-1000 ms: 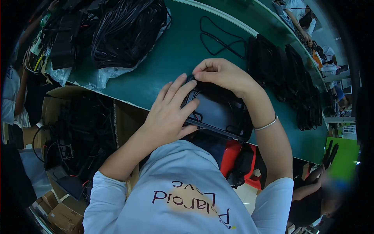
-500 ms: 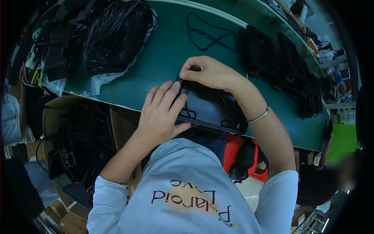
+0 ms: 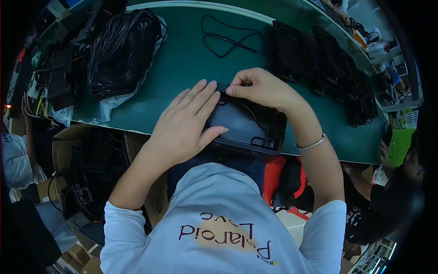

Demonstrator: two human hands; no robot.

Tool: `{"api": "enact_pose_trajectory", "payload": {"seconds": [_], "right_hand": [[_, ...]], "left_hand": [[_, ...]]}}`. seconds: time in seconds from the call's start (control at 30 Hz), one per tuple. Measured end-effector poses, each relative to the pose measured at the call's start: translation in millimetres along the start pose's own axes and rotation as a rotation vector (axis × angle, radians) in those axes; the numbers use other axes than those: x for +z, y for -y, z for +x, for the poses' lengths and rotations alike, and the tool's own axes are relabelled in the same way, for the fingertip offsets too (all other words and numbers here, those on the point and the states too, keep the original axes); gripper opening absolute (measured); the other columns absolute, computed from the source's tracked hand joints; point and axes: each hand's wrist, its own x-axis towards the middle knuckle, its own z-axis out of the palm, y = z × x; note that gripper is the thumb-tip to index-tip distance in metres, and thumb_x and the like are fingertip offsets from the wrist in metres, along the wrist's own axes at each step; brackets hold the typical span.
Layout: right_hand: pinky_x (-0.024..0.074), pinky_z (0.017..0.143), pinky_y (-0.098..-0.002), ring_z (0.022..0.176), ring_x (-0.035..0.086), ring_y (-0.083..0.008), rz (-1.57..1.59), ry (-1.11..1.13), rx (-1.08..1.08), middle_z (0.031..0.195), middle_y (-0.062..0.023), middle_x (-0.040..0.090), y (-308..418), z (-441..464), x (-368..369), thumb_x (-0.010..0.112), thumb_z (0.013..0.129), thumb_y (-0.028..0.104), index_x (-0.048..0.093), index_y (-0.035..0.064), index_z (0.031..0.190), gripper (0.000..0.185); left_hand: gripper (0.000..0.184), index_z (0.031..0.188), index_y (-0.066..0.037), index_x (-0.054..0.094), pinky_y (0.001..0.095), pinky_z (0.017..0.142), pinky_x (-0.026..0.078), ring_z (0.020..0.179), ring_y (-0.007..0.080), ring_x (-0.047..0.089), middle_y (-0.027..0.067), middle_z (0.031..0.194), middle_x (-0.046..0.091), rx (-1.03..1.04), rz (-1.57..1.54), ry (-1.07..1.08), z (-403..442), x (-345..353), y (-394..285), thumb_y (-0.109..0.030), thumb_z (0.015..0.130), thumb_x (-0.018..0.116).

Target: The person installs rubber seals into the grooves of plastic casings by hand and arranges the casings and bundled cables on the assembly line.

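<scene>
A shallow black plastic housing (image 3: 237, 122) lies hollow side up at the near edge of the green table. A dark cable (image 3: 256, 115) curves inside it. My left hand (image 3: 185, 119) is spread flat over the housing's left side, fingertips at its far left corner and thumb stretched over the inside. At the far rim, close to those fingertips, the thumb and forefinger of my right hand (image 3: 258, 89) pinch together. What sits between them is small, dark and mostly hidden by the fingers.
On the green table (image 3: 182, 59) lie a bundle of black cables (image 3: 121, 55) in plastic, a loose black cable loop (image 3: 232, 39) and a row of black housings (image 3: 315, 59). A carton (image 3: 98, 169) of black parts stands below left. Another person (image 3: 388, 196) sits at right.
The housing has turned slightly, and my right hand has moved right along its far rim. My left hand lies flatter, its fingers reaching nearer the far corner. The whole view has shifted a little.
</scene>
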Motion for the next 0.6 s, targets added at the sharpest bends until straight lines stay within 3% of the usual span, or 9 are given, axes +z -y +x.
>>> {"api": "enact_pose_trajectory", "payload": {"seconds": [0.13,0.17,0.33,0.6], "right_hand": [[0.0456,0.070,-0.0252,0.079,0.057,-0.0095,-0.055,0.063,0.103,0.084,-0.0029,0.067,8.9,12.1,-4.4,0.072,0.090,0.022,0.069,0.0027,0.090,0.020],[0.0457,0.070,-0.0252,0.079,0.058,-0.0100,-0.060,0.097,0.108,0.084,-0.0030,0.067,11.2,11.6,-5.7,0.072,0.089,0.023,0.070,0.0031,0.091,0.020],[0.0464,0.073,-0.0257,0.079,0.059,-0.0113,-0.087,0.133,0.029,0.085,-0.0031,0.069,-4.0,-10.7,-26.6,0.072,0.091,0.025,0.073,0.0032,0.096,0.022],[0.0491,0.085,-0.0259,0.088,0.062,-0.0102,0.060,-0.051,0.002,0.092,-0.0027,0.070,-37.1,-46.0,-24.8,0.070,0.094,0.028,0.073,0.0045,0.107,0.027]], "left_hand": [[0.069,0.145,-0.003,0.047,0.0462,0.103,0.042,0.135,0.0390,0.046,0.0196,0.148,0.048,0.000,0.048,0.012,5.1,-5.8,-5.5,-0.043,0.091,0.065],[0.069,0.149,-0.009,0.044,0.0465,0.104,0.041,0.137,0.0397,0.042,0.0141,0.153,0.043,-0.011,0.027,0.049,4.8,-3.8,-5.2,-0.043,0.092,0.061],[0.065,0.144,-0.013,0.051,0.0456,0.095,0.044,0.135,0.0408,0.044,0.0116,0.153,0.044,0.034,0.125,0.080,4.7,-5.0,-5.7,-0.047,0.090,0.063],[0.077,0.137,-0.009,0.057,0.0557,0.113,0.031,0.136,0.0451,0.041,0.0292,0.142,0.045,0.134,0.112,0.041,14.2,9.0,-7.2,-0.063,0.083,0.065]]}}
